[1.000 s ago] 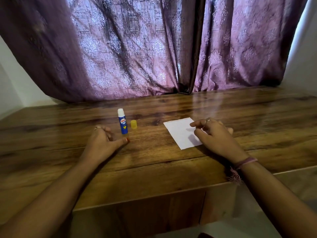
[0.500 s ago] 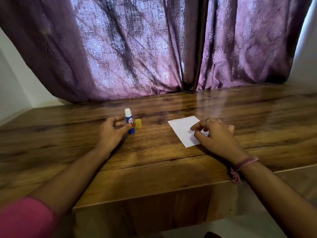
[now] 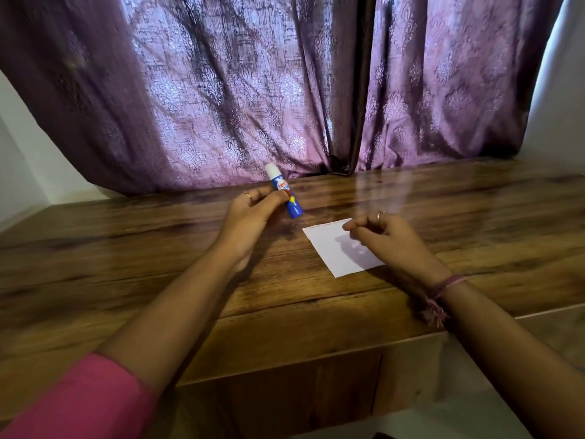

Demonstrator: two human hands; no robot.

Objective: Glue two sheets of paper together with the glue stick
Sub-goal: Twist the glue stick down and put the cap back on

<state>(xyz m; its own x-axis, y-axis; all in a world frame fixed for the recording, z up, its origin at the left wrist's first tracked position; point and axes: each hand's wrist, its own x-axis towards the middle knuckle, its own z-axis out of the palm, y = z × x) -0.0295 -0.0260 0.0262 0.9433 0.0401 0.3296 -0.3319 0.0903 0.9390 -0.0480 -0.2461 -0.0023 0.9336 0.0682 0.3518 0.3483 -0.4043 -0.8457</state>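
My left hand holds a blue glue stick with a white top, lifted off the wooden table and tilted, its white end up and to the left. A small white sheet of paper lies flat on the table to the right of it. My right hand rests over the paper's right part, fingers curled with the tips pinched at its far right corner. Whether one sheet or two lie there I cannot tell. The yellow cap is hidden from view.
A purple patterned curtain hangs along the far edge of the table. The table's near edge runs across the lower frame, with a drop to the floor at the right. A thread bracelet circles my right wrist.
My left hand closed on the glue stick and lifted it off the table, tilting it. The yellow cap is no longer visible. My right hand stayed on the paper.
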